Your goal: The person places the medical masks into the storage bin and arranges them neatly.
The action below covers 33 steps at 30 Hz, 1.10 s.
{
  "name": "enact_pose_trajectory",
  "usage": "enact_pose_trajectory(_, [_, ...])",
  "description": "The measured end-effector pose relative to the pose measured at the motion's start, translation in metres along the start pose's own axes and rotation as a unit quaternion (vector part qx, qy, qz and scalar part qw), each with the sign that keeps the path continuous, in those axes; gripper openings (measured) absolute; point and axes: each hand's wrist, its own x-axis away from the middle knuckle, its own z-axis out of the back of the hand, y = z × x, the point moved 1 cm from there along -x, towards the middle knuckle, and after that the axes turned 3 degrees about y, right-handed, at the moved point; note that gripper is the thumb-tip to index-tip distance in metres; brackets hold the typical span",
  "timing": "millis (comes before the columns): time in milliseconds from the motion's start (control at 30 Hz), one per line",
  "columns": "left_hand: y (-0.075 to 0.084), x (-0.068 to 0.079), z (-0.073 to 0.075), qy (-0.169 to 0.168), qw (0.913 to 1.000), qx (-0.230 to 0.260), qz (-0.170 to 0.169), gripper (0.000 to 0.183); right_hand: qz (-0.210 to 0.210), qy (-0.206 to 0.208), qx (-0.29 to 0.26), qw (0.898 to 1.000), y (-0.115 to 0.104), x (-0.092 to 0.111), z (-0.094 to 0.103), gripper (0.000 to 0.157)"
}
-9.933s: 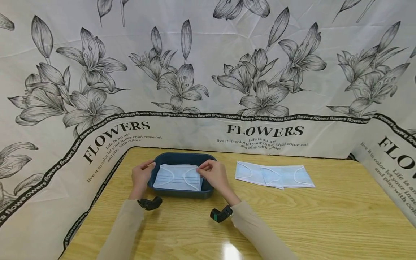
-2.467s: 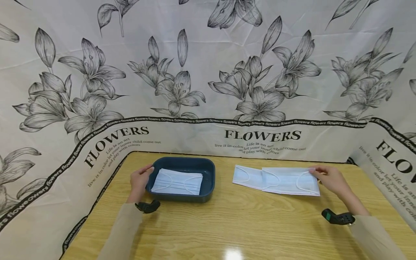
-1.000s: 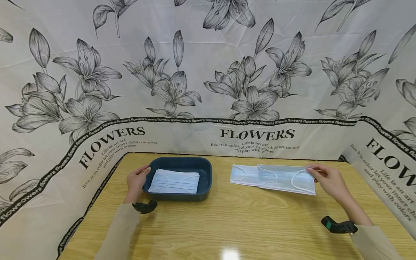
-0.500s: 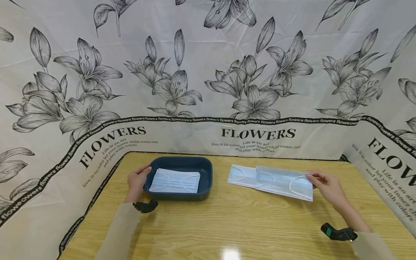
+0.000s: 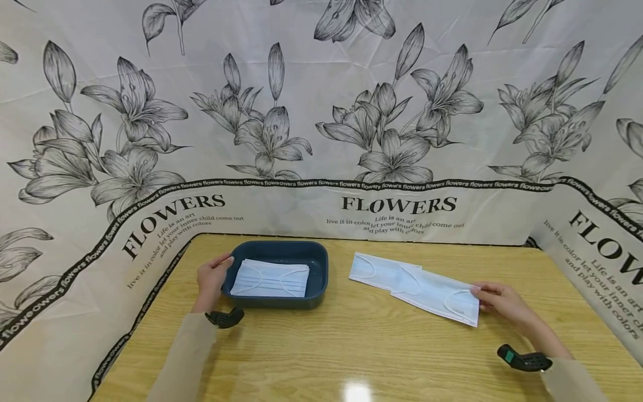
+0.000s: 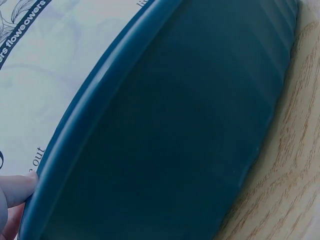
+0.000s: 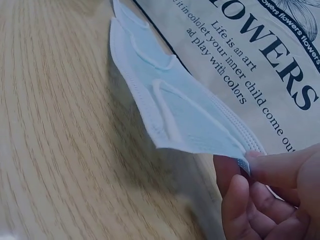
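At the left of the head view, my left hand (image 5: 211, 282) grips the left rim of a dark blue plastic basin (image 5: 281, 303). The left wrist view shows fingertips (image 6: 21, 189) at that rim. Inside the basin lies a neat stack of light blue face masks (image 5: 271, 278). My right hand (image 5: 507, 308) pinches the upper right corner of another face mask (image 5: 434, 293) between thumb and fingers. The right end of this mask is lifted off the table in the right wrist view. Its left end overlaps a second flat mask (image 5: 379, 272).
All of it rests on a light wood-grain table (image 5: 351, 346). Behind and at both sides hangs a white cloth (image 5: 281, 212) printed with flowers and lettering. Each wrist wears a black camera strap (image 5: 524, 359).
My right hand has gone from the basin to the right mask and pinched it. Lately it has drawn that mask's right end toward the front, tilting it. My left hand stays at the basin.
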Motion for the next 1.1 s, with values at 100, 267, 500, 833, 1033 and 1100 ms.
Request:
enact_pose_trajectory(100, [0.001, 0.001, 0.000, -0.001, 1.0000, 0.000, 0.001, 0.036, -0.012, -0.014, -0.008, 1.000, 0.000, 0.001, 0.003, 0.059])
enact_pose_trajectory(267, [0.002, 0.001, 0.001, -0.003, 1.0000, 0.001, -0.004, 0.036, -0.045, -0.024, 0.003, 0.999, -0.001, 0.002, 0.009, 0.061])
enact_pose_trajectory(500, [0.001, 0.000, 0.001, -0.002, 1.0000, -0.002, -0.006, 0.036, -0.047, -0.016, 0.020, 0.999, 0.001, 0.006, 0.016, 0.060])
enact_pose_trajectory(833, [-0.001, -0.001, 0.000, 0.002, 1.0000, 0.001, -0.006, 0.035, -0.034, -0.019, 0.000, 0.999, 0.008, 0.014, 0.024, 0.061])
enact_pose_trajectory(1033, [-0.001, 0.000, 0.001, -0.008, 0.9999, 0.003, -0.011, 0.037, -0.048, -0.021, -0.012, 0.999, 0.005, 0.015, 0.023, 0.065])
enact_pose_trajectory(1100, [-0.001, 0.000, 0.001, -0.008, 0.9999, 0.002, -0.010, 0.037, -0.050, -0.018, -0.015, 0.998, 0.003, 0.015, 0.021, 0.065])
